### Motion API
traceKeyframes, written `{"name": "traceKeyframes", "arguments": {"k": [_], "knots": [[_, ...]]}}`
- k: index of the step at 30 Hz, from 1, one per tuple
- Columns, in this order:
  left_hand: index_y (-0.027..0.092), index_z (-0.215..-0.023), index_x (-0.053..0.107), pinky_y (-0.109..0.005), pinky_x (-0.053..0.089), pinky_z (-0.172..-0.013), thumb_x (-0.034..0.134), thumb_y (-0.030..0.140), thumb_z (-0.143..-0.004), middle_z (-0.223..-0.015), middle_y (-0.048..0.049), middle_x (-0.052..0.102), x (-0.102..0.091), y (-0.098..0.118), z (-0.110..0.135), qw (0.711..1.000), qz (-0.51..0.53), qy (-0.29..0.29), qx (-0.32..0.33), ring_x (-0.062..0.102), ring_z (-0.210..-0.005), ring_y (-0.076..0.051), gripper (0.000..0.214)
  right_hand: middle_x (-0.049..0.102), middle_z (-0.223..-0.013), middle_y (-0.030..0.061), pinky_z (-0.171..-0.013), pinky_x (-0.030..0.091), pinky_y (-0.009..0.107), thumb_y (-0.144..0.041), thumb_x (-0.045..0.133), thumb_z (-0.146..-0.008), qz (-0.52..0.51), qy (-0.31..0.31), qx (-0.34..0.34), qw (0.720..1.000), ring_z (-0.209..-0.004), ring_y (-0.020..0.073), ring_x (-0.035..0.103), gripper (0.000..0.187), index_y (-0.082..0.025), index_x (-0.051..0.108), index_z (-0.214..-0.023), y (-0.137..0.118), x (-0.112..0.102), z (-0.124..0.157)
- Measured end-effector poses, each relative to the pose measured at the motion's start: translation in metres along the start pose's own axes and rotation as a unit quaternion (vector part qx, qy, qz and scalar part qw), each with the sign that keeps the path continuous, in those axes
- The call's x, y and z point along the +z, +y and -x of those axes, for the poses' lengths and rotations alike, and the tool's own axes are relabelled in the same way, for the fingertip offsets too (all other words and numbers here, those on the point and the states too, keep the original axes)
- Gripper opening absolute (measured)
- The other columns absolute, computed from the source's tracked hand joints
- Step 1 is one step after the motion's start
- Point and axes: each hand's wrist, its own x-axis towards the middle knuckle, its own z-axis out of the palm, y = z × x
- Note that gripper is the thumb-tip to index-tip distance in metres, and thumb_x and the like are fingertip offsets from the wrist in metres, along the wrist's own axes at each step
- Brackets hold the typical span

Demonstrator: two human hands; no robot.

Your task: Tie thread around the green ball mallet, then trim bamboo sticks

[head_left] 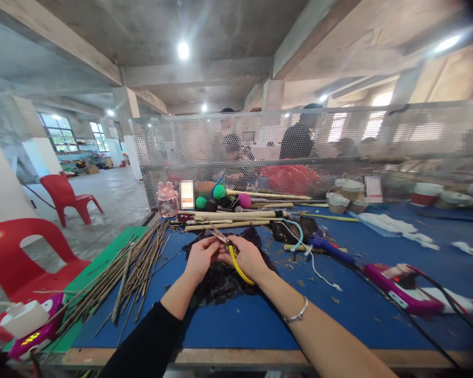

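Observation:
Yellow-handled scissors (236, 265) are in my right hand (247, 258), its fingers closed round the handle and the metal blades pointing up and to the left. Close against it, my left hand (202, 257) is closed in a pinch near the blades; whatever lies between its fingertips is too small to make out. Beneath both hands a crumpled dark cloth or plastic sheet (216, 289) is spread on the blue tabletop (236, 328). Just beyond the fingers lie several pale sticks (236, 215).
Left of my hands is a spread bundle of thin brown twigs (142, 262). A blue glue gun (331, 248) with cables and a purple power unit (402, 291) lie to the right. Behind stand a pink bottle (167, 199), small buckets (349, 189) and a perforated metal screen (205, 142).

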Motion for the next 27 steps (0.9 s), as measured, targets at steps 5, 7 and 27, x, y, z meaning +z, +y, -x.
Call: {"name": "traceKeyframes", "arguments": {"k": [5, 7, 27], "knots": [[0.012, -0.083, 0.069, -0.022, 0.049, -0.055, 0.076, 0.03, -0.055, -0.068, -0.0041, 0.069, -0.003, -0.003, -0.002, 1.0, -0.009, 0.021, 0.009, 0.061, -0.06, -0.013, 0.035, 0.065, -0.087, 0.0047, -0.067, 0.043, 0.026, -0.05, 0.06, -0.074, -0.011, 0.0, -0.002, 1.0, -0.076, 0.0177, 0.06, 0.038, -0.021, 0.058, -0.099, 0.003, 0.002, -0.001], [0.013, -0.086, 0.068, -0.022, 0.048, -0.055, 0.075, 0.032, -0.057, -0.073, -0.0053, 0.07, -0.005, -0.004, -0.003, 1.0, -0.013, 0.022, 0.014, 0.063, -0.064, -0.014, 0.035, 0.065, -0.086, 0.0042, -0.065, 0.043, 0.025, -0.05, 0.058, -0.074, -0.001, -0.003, 0.002, 1.0, -0.074, 0.0175, 0.06, 0.038, -0.021, 0.057, -0.1, 0.001, 0.002, 0.0], [0.012, -0.077, 0.065, -0.019, 0.047, -0.047, 0.077, 0.032, -0.054, -0.065, -0.0032, 0.066, -0.006, -0.005, -0.006, 0.999, -0.014, 0.038, -0.018, 0.06, -0.053, -0.011, 0.032, 0.065, -0.085, 0.0048, -0.067, 0.043, 0.025, -0.055, 0.059, -0.072, 0.021, -0.01, 0.008, 1.0, -0.077, 0.0181, 0.061, 0.039, -0.023, 0.06, -0.094, -0.001, -0.004, -0.001]]}}
